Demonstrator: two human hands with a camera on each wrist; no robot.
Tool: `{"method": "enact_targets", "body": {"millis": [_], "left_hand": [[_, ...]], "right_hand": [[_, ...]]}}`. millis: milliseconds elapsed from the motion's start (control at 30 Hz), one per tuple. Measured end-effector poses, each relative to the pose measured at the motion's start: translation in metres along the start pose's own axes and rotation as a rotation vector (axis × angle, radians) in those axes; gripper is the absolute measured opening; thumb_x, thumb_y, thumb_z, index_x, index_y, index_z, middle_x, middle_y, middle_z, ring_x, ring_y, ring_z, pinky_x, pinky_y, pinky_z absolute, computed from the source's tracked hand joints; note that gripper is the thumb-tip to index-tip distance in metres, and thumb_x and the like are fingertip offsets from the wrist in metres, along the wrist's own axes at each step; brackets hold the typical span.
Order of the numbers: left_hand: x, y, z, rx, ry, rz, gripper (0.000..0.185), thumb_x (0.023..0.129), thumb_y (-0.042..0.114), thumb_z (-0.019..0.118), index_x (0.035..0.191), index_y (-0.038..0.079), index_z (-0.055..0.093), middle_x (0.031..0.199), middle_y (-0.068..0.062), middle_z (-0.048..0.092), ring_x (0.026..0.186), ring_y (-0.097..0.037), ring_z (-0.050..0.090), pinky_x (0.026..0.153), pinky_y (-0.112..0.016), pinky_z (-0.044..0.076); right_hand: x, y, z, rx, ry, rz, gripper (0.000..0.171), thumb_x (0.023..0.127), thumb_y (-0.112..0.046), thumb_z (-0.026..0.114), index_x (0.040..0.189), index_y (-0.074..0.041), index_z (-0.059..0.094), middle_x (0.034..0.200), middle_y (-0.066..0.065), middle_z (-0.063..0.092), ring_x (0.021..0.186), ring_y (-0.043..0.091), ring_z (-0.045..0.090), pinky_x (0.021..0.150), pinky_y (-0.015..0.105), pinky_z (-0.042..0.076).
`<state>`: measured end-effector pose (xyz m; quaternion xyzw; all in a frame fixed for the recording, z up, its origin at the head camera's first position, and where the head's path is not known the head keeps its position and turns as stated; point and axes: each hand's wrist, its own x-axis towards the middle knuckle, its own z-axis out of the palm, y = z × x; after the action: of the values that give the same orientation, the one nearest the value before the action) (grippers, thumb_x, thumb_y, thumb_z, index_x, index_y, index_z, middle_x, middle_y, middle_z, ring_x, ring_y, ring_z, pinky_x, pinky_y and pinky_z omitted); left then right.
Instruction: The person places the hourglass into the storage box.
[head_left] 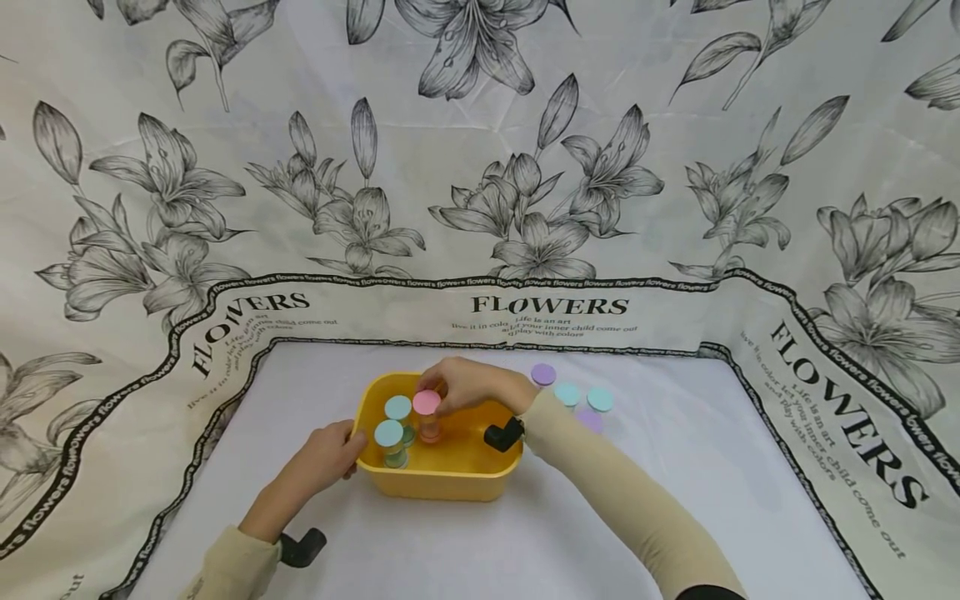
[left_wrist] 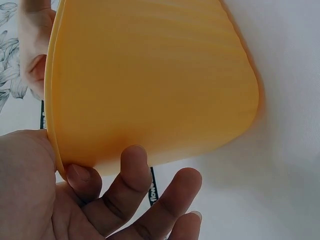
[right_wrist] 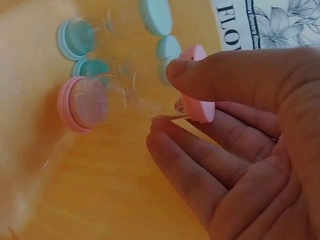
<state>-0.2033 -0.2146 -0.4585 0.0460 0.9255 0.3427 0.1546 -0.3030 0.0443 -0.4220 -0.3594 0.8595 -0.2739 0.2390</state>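
The pink-capped jar (head_left: pixel 427 414) is held upright inside the yellow tub (head_left: pixel 438 481), its long axis vertical, pinched at the top cap by the right hand (head_left: pixel 474 385), while the tub's near-left wall is touched by the left hand's (head_left: pixel 324 457) relaxed fingers (left_wrist: pixel 131 186).

The head camera looked down from above at the whole table. Both wrist cameras sat very close, sharing the yellow tub (head_left: pixel 438 482) with it.
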Motion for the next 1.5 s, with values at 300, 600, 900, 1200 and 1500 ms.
{"method": "enact_targets", "body": {"millis": [300,600,900,1200,1500], "left_hand": [[0.0,0.001,0.0,0.003,-0.002,-0.006,0.026,0.1,0.022,0.043,0.094,0.004,0.06,0.069,-0.005,0.058,0.062,-0.017,0.055,0.059,-0.03,0.049],[0.0,-0.001,0.0,-0.01,-0.005,-0.022,0.029,0.1,0.024,0.043,0.098,0.002,0.061,0.07,-0.005,0.059,0.063,-0.018,0.056,0.058,-0.031,0.048],[0.0,0.001,0.0,-0.023,-0.001,-0.003,0.027,0.098,0.023,0.044,0.095,0.002,0.062,0.068,-0.004,0.058,0.062,-0.017,0.057,0.056,-0.031,0.047],[0.0,0.0,0.002,-0.031,0.009,-0.011,0.027,0.099,0.022,0.045,0.096,0.001,0.062,0.068,-0.005,0.058,0.061,-0.017,0.057,0.057,-0.031,0.049],[0.0,-0.001,0.002,-0.035,0.013,-0.016,0.027,0.099,0.022,0.045,0.097,0.001,0.062,0.068,-0.005,0.059,0.061,-0.017,0.057,0.057,-0.031,0.049]], "right_hand": [[0.004,0.006,0.006,-0.008,-0.003,0.019,0.041,0.087,-0.014,0.079,0.127,-0.009,0.071,0.123,0.004,0.073,0.105,0.012,0.063,0.096,0.027,0.052],[0.011,0.008,0.008,-0.068,-0.02,0.002,0.038,0.088,-0.013,0.078,0.125,-0.01,0.071,0.121,0.002,0.073,0.107,0.013,0.065,0.097,0.026,0.052],[0.013,0.011,0.014,-0.126,-0.021,-0.01,0.038,0.088,-0.011,0.077,0.125,-0.01,0.07,0.117,0.001,0.073,0.101,0.011,0.064,0.094,0.023,0.052],[0.012,0.013,0.018,-0.099,-0.014,-0.017,0.038,0.088,-0.008,0.077,0.125,-0.009,0.071,0.116,0.002,0.074,0.101,0.012,0.064,0.094,0.024,0.053],[0.013,0.015,0.019,-0.075,-0.02,-0.016,0.042,0.089,-0.009,0.076,0.129,-0.009,0.068,0.123,0.003,0.072,0.108,0.012,0.065,0.099,0.025,0.051]]}}
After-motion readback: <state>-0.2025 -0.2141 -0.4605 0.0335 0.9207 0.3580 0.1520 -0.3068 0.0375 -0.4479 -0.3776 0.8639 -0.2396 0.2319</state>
